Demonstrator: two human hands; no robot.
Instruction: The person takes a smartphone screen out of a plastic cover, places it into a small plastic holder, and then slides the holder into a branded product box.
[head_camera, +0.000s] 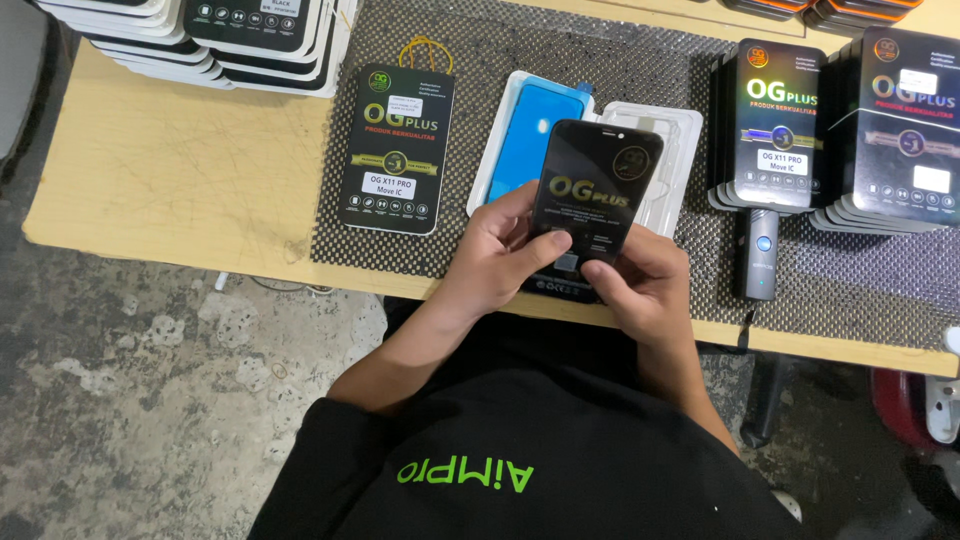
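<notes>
Black phone screen panel (597, 195), centre frame, pinched by left hand (497, 252) and right hand (640, 285), fingers closed on its lower end; a loosened pinch could drop it onto the open plastic tray (655, 135).

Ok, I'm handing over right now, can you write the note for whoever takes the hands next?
Left hand: grips the black phone screen by its left edge.
Right hand: fingers on the screen's lower end.
The screen is held tilted over the dotted mat, in front of an open clear tray with a blue sheet.
Done: screen is out of the tray.
Left: cannot tell from this view.
</notes>
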